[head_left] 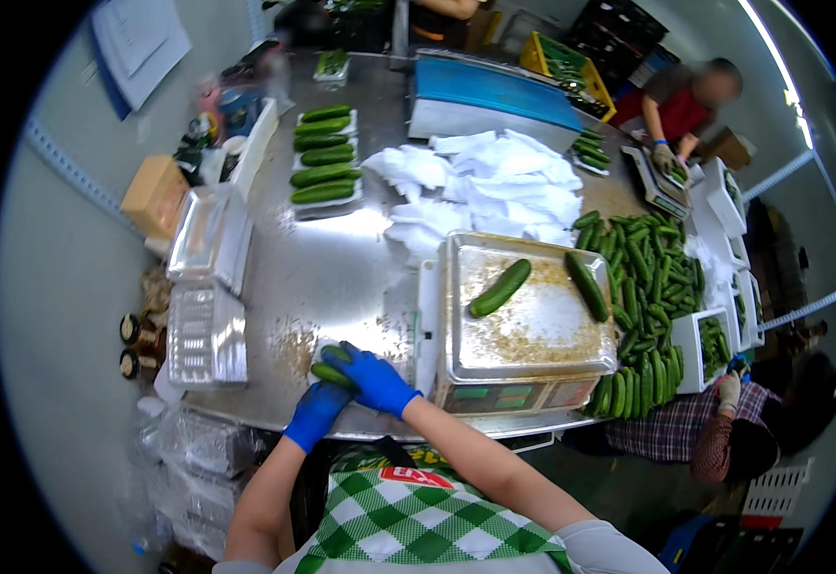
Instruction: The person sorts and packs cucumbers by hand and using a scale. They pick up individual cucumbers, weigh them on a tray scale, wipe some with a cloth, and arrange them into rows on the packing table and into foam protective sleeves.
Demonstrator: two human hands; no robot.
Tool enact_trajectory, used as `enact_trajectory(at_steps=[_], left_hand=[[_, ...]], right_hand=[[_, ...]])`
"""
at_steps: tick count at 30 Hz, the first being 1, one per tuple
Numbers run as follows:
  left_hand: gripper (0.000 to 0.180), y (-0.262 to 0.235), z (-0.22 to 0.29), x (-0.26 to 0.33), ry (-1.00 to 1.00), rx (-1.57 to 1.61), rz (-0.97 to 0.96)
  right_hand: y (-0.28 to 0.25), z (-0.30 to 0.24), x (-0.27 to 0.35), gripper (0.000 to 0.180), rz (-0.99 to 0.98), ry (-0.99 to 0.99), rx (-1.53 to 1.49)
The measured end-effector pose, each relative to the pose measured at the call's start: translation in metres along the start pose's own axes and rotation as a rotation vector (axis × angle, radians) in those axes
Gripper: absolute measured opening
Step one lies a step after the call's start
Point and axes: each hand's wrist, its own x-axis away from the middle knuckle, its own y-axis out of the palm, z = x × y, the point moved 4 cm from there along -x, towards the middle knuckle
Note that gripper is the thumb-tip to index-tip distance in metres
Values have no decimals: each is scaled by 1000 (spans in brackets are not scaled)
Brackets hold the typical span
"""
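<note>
My left hand (315, 415) and my right hand (372, 378), both in blue gloves, come together at the near edge of a steel table (275, 287). Between them lie two green cucumbers (331, 374) side by side, with a bit of a pale tray showing behind. My right fingers curl over the cucumbers from the right; my left hand grips their near end, its fingertips partly hidden. To the right, a scale (490, 394) with a stained metal pan (523, 330) holds a cucumber (500, 288) and another cucumber (586, 286).
Trays of paired cucumbers (326, 174) line the table's far left. Stacked clear plastic trays (207, 335) stand at the left edge. White cloth-like sheets (495, 182) lie behind the scale. A large cucumber pile (643, 277) and white boxes (702, 349) are right, where two co-workers stand.
</note>
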Motion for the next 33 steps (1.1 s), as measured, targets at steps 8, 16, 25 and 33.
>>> enact_trajectory(at_steps=[8, 16, 25, 33], left_hand=[[32, -10, 5, -8, -4, 7, 5], [31, -43, 5, -8, 0, -107, -8], [29, -80, 50, -31, 185, 122, 59], [38, -50, 24, -14, 56, -160, -122]], right_hand=[[18, 15, 8, 62, 236, -274, 116], [4, 13, 19, 49, 233, -170, 70], [3, 15, 21, 42, 293, -104, -22], [-101, -48, 53, 35, 259, -452, -184]])
